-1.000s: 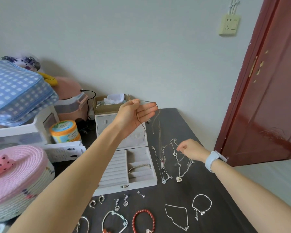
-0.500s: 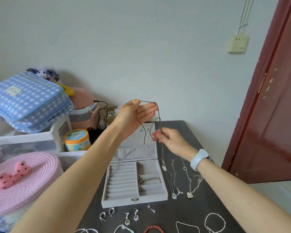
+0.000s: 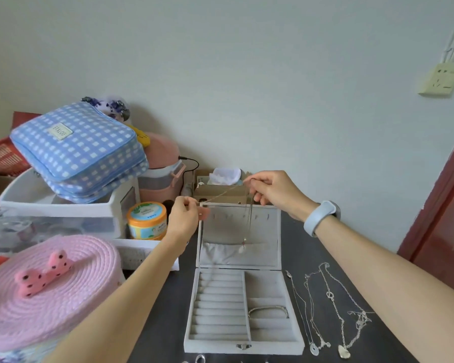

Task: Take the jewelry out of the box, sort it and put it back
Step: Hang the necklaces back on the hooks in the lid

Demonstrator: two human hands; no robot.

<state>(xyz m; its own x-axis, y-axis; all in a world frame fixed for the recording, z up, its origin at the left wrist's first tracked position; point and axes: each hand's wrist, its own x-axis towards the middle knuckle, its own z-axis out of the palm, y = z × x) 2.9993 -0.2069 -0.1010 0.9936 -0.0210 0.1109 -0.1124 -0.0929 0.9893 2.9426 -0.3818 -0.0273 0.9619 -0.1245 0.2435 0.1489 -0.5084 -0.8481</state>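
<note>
Now both hands, left (image 3: 185, 218) and right (image 3: 270, 191), pinch a necklace (image 3: 248, 221) above the box (image 3: 243, 307); bangle (image 3: 268, 310) stowed, chains (image 3: 330, 307) wait on tabletop (image 3: 294, 231).

Jewelry box (image 3: 243, 307) matt grey velvet; necklaces (image 3: 333, 310) shiny silver metal; table (image 3: 294, 244) dark matt.

A blue-and-white checked pouch (image 3: 76, 153) lies atop a white plastic bin (image 3: 60, 208). An orange-lidded tub (image 3: 147, 220) stands just beside the bin. A pink woven basket lid (image 3: 47, 297) carries a spotted pink bow (image 3: 43, 275). A wall socket (image 3: 439, 79) hangs near the red door (image 3: 446, 231).
</note>
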